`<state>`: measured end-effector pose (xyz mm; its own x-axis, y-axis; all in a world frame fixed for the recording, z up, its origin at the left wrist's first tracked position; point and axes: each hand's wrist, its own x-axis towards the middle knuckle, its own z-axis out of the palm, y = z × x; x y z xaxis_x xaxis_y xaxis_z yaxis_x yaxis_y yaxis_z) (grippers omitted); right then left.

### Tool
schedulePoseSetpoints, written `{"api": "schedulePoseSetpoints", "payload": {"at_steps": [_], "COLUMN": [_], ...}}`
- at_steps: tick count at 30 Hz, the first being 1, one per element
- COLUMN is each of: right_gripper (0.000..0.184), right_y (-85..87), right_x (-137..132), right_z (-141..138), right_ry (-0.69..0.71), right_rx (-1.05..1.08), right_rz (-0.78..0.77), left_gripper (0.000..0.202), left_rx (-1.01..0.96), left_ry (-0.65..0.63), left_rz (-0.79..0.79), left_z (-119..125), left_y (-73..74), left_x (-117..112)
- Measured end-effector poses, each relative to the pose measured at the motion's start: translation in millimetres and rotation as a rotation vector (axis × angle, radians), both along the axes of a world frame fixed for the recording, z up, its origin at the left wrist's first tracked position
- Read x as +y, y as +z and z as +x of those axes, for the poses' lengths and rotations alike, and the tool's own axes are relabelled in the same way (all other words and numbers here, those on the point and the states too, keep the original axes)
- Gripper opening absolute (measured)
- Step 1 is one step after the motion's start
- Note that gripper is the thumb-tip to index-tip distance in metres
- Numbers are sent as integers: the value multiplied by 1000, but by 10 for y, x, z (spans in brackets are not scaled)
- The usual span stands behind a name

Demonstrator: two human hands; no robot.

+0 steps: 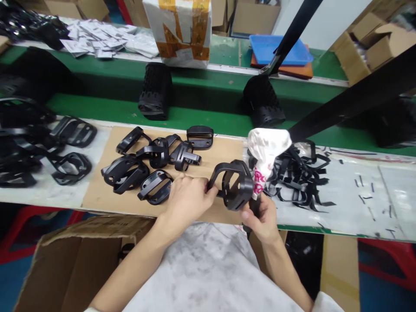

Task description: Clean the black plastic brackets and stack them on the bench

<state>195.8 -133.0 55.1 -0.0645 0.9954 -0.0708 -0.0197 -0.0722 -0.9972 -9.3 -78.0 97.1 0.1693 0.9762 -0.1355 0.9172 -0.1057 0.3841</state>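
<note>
A black plastic part [234, 184], a looped bracket with an open frame, is held just above the near edge of a cardboard sheet [224, 149] that lies on the workbench [357, 203]. The part is gripped at its left side by the left hand [188, 197], whose fingers are closed on the thin loop with the thumb on top. The right hand [263, 216] is wrapped in a fist around a dark handle [255, 207] directly beneath the part's right end, so that handle and part are touching or nearly so (the exact contact is hidden by the fingers). Above this hand a white cloth [269, 145] with pink print is bunched upright; whether it is bound to the handle cannot be told. Just right of the cloth, a tangled heap of thin black trimmings [299, 175] is spread over the white bench surface, with a few loose slivers farther right. To the left of the held part, a cluster of similar black brackets [146, 162] is laid on the cardboard sheet, and more of them [69, 147] are piled at the far left. An open cardboard box [74, 255] is seen below the bench edge on the left. A green belt [201, 117] is seen beyond the bench, and farther back a blue tray [263, 47].
</note>
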Motion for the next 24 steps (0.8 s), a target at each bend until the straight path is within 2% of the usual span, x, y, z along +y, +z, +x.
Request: {"api": "schedulePoseSetpoints", "payload": {"at_steps": [4, 7, 9, 11, 13, 15, 18, 21, 24], "right_gripper": [39, 40, 45, 48, 50, 51, 54, 58, 57], "right_y": [-33, -18, 26, 80, 118, 125, 89, 38, -11], "right_x": [28, 87, 131, 168, 192, 199, 188, 176, 193], "right_z": [-27, -47, -50, -44, -38, -37, -50, -73, -94], "right_ry": [-79, -165, -197, -223, -235, -232, -203, -149, -107], "right_rx": [-30, 111, 219, 289, 334, 358, 348, 313, 250], "right_rz": [11, -122, -217, -300, -382, -454, -523, -567, -568], "left_gripper": [42, 53, 50, 38, 35, 32, 18, 14, 24], "left_rx": [-105, -275, -417, -539, -572, -500, -331, -195, -120], "left_ry": [-29, -103, -184, -252, -253, -197, -129, -181, -271], "left_rz": [-164, -275, -327, -360, -355, -281, -80, 50, 100], "left_z": [22, -76, -183, -276, -316, -291, -180, -87, -51], "left_y": [98, 106, 50, -65, -234, -430, -689, -847, -921], "left_x": [66, 105, 103, 81, 51, 29, 48, 136, 243]}}
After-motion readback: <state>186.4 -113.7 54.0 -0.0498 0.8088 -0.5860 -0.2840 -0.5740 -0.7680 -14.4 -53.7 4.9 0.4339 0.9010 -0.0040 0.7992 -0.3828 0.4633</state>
